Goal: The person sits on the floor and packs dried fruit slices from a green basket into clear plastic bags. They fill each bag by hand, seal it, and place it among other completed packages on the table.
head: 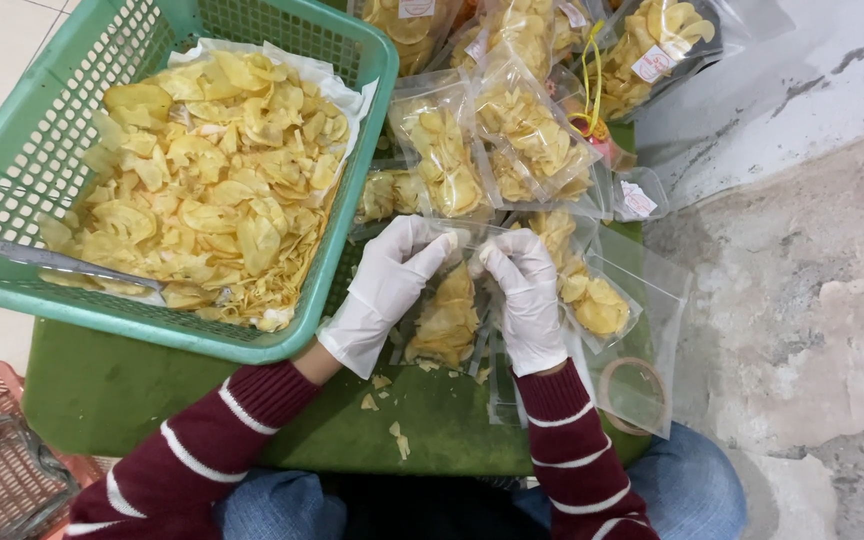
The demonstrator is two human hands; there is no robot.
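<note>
Your white-gloved left hand and right hand are together, both pinching the top of a clear plastic bag of yellow chips hanging between them; green mesh basket lies left.

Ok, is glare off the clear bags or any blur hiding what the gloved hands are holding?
Head view: soft, even light with faint shadows. The left hand and right hand are sharp, both pinching the top of a clear bag of chips. Mild sheen on the stacked bags hides nothing; the empty bags are hard to separate.
</note>
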